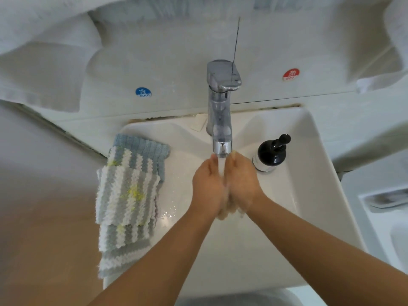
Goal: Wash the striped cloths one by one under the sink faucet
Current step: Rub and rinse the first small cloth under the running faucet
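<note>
Water runs from the chrome faucet in a white stream between my two hands. My left hand and my right hand are pressed together over the white sink. A pale, fuzzy wet cloth is bunched between the palms, and only its lower edge shows. Several grey-and-white striped cloths, some with yellow marks, lie stacked over the sink's left rim, a hand's width left of my left hand.
A black pump bottle stands on the sink's back right ledge, close to my right hand. On the wall are a blue COLD sticker and a red HOT sticker. White towels hang above left. A tray sits at the right.
</note>
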Demonstrator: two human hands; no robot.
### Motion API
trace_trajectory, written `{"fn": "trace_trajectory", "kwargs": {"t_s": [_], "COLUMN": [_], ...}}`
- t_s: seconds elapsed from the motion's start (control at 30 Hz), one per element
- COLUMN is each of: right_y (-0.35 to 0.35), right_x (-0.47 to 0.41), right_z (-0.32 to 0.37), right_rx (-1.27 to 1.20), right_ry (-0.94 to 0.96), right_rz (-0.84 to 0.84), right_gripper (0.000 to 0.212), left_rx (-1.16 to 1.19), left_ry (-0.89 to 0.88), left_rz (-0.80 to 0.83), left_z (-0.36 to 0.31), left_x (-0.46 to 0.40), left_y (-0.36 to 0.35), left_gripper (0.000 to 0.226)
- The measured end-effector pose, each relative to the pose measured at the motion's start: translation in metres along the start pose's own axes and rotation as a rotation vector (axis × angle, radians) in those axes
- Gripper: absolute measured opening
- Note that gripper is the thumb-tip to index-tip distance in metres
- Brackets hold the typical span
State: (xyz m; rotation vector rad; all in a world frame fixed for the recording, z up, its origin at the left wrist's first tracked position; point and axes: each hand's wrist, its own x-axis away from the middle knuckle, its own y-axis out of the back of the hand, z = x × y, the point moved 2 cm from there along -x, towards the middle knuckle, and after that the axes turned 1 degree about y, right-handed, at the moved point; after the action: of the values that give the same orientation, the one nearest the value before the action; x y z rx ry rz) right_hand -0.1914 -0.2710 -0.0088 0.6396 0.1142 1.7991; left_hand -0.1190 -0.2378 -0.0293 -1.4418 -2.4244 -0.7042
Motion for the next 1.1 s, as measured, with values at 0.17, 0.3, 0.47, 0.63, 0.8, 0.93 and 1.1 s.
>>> {"fn": "trace_trajectory", "kwargs": {"t_s": [0.17, 0.3, 0.47, 0.63, 0.8, 0.93, 1.1], "right_y": [-0.011, -0.005, -0.01, -0.004, -0.003, 0.004, 0.02], "right_x": [0.02, -0.001, 0.015, 0.0, 0.015, 0.027, 0.01], "right_z": [0.006, -0.001, 0.0, -0.002, 0.005, 0.001, -0.024], "right_rx": [-0.102, 0.068, 0.146, 0.05, 0.163, -0.04, -0.12], "right_ry": [-0.107, -0.002, 0.183, 0.02, 0.086, -0.057, 0.017], "right_rz": [0.108, 0.002, 0.045, 0.048, 0.144, 0.202, 0.033], "right_gripper": [0.046, 0.039, 0.027, 0.036, 0.034, 0.053, 0.015], "left_rx": [0.092, -0.001, 0.192, 0.068, 0.096, 0.143, 0.083], "left_ry": [0.067, -0.011, 0.138, 0.102, 0.088, 0.121, 0.165], "left_rz": [-0.075, -0.037, -0.072, 0.001, -0.018, 0.076, 0.245], "left_z": [-0.005, -0.007, -0.001, 0.005, 0.0, -0.001, -0.003], "left_x": [-0.011, 0.002, -0.004, -0.001, -0.003, -0.009, -0.018], "left_y": [0.011, 0.004, 0.01, 0.002, 0.008, 0.024, 0.044], "left_gripper": [0.048, 0.043, 0.045, 0.038, 0.048, 0.049, 0.046]}}
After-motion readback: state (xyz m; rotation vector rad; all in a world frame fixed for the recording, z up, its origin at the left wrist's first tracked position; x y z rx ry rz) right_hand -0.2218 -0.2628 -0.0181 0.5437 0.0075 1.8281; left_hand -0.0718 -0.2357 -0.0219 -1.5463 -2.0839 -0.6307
